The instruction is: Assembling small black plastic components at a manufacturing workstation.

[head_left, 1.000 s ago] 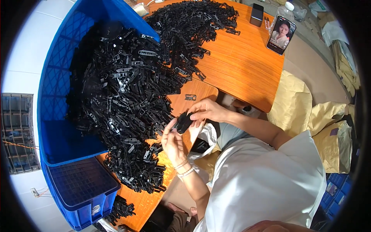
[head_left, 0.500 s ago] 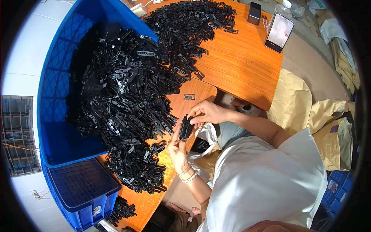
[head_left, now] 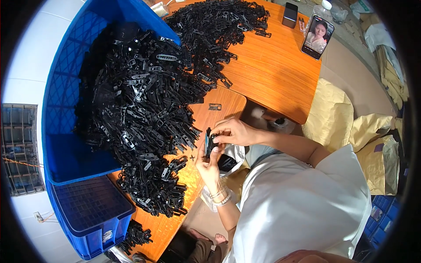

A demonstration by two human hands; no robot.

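Observation:
My left hand, with bracelets at its wrist, holds a small bundle of slim black plastic pieces upright between thumb and fingers. From the other side, my right hand pinches the same bundle near its top. Fingers cover part of the bundle, so how many pieces it has cannot be told. Just beyond my hands, a single flat black frame-shaped piece lies on the wooden table. A large heap of similar black pieces spills out of a tipped blue crate to the left.
Another black heap covers the far part of the table. A phone with a lit screen leans upright beside a black box and a bottle. A second blue crate supports the tipped one. Tan sacks lie at right.
My left hand has shifted slightly right, and the bundle has turned a little between both hands. The phone's picture has changed.

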